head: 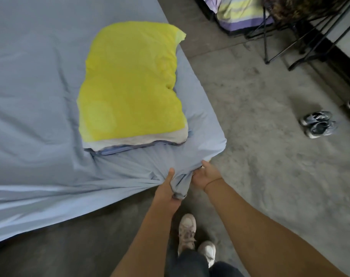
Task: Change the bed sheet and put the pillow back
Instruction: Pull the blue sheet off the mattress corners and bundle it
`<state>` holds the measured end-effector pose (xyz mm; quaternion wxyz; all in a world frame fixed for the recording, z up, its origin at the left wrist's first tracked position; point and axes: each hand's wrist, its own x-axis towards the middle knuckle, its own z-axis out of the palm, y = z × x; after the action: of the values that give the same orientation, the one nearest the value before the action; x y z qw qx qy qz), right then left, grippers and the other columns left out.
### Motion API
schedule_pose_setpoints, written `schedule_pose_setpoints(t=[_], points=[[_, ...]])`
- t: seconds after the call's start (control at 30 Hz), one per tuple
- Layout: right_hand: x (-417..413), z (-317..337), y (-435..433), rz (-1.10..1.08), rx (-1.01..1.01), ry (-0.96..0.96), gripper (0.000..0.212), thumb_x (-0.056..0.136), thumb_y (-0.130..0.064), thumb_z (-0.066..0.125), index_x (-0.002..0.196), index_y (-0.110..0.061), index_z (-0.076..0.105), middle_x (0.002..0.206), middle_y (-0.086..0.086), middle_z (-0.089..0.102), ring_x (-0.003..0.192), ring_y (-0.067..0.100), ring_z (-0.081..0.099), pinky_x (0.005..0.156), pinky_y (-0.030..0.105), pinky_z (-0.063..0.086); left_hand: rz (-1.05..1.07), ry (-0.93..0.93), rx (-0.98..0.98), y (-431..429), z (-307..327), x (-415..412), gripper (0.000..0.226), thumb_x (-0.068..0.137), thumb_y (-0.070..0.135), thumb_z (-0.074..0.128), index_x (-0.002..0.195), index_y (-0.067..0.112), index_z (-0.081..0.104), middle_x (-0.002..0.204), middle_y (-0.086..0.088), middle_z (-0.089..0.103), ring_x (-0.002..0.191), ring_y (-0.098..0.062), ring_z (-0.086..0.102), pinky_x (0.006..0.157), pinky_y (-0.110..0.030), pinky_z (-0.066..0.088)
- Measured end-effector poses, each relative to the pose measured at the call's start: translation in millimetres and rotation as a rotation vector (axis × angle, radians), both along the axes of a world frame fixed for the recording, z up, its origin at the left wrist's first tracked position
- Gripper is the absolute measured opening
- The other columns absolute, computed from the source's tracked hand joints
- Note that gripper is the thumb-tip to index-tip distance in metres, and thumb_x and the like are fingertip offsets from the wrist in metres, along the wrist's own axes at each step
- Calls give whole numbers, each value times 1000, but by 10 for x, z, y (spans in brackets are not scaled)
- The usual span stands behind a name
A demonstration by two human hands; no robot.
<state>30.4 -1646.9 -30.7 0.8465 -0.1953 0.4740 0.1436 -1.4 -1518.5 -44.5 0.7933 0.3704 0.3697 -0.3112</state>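
A light blue bed sheet (40, 100) covers the mattress, pulled into tight folds toward the near right corner. My left hand (167, 188) grips a bunched tail of the sheet at that corner, thumb on top. My right hand (205, 175) reaches under the corner beside it, its fingers hidden beneath the sheet edge. A yellow pillow (130, 82) lies on the bed near that corner, resting on a folded white and blue cloth (134, 143).
Grey concrete floor (260, 136) surrounds the bed. A pair of dark sneakers (318, 124) lies at right. Black metal frame legs (286, 45) and striped bedding (242, 13) stand at the top right. My feet in white shoes (190, 236) are below the corner.
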Motion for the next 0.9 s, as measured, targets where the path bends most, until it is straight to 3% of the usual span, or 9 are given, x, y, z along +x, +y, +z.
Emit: schedule_pose_setpoints(t=[0.1, 0.17, 0.27, 0.4, 0.53, 0.63, 0.7, 0.83, 0.9], points=[[90, -19, 12, -18, -55, 31, 44, 103, -24, 39, 141, -4, 43, 144, 17, 47, 125, 34, 47, 101, 45, 37, -40, 35, -135, 64, -16, -18, 84, 70, 49, 80, 137, 6, 52, 135, -18, 56, 128, -29, 51, 112, -41, 37], [108, -81, -11, -2, -99, 37, 48, 99, -32, 49, 140, -7, 47, 142, 16, 49, 128, 35, 47, 105, 49, 38, -52, 62, -231, 90, -65, -52, 78, 81, 52, 69, 137, 2, 51, 141, -22, 50, 133, -33, 45, 119, -47, 23], [60, -154, -81, 59, -125, -38, 48, 93, -41, 56, 131, -12, 54, 131, 17, 58, 120, 36, 53, 99, 52, 43, -5, 33, -197, 95, -102, -117, 76, 85, 50, 66, 142, 3, 45, 144, -20, 48, 136, -33, 43, 119, -47, 24], [-25, -174, -311, 105, -178, -201, 41, 96, -30, 53, 131, -9, 54, 126, 16, 62, 115, 32, 59, 102, 47, 45, 113, 10, -42, -42, 15, -88, 49, 88, 38, 59, 124, 5, 61, 118, -15, 69, 112, -28, 63, 98, -41, 48], [-144, -122, -540, 176, -293, -341, 59, 82, -27, 67, 135, -8, 50, 130, 14, 61, 119, 31, 59, 95, 41, 52, 146, -112, -53, -459, 141, -64, 47, 90, 40, 51, 127, 12, 58, 119, -7, 69, 112, -23, 64, 98, -38, 50], [-254, -34, -599, 310, -323, -397, 84, 55, -38, 90, 126, -6, 58, 123, 15, 65, 112, 31, 63, 90, 39, 55, 144, -141, -99, -869, 230, 7, 51, 81, 39, 61, 124, 12, 61, 123, -10, 67, 117, -26, 61, 95, -38, 51], [-333, -20, -678, 348, -322, -419, 86, 47, -41, 92, 121, -6, 62, 119, 14, 68, 109, 29, 65, 90, 37, 56, 164, -144, -36, -1075, 169, 51, 54, 78, 35, 70, 124, 8, 62, 123, -11, 67, 118, -28, 60, 97, -38, 50], [-497, -42, -995, 501, -245, -417, 73, 65, -34, 84, 125, -1, 60, 125, 20, 63, 120, 35, 57, 106, 47, 43, 268, -112, 122, -1286, 60, 54, 45, 89, 26, 66, 129, 7, 56, 126, -14, 63, 115, -33, 60, 103, -45, 47], [-542, -47, -1157, 561, -228, -354, 63, 72, -39, 81, 119, -2, 63, 120, 19, 65, 113, 32, 61, 100, 41, 48, 312, -67, 206, -1350, 13, 49, 48, 89, 33, 66, 126, 4, 57, 123, -19, 63, 100, -28, 66, 96, -40, 50]])
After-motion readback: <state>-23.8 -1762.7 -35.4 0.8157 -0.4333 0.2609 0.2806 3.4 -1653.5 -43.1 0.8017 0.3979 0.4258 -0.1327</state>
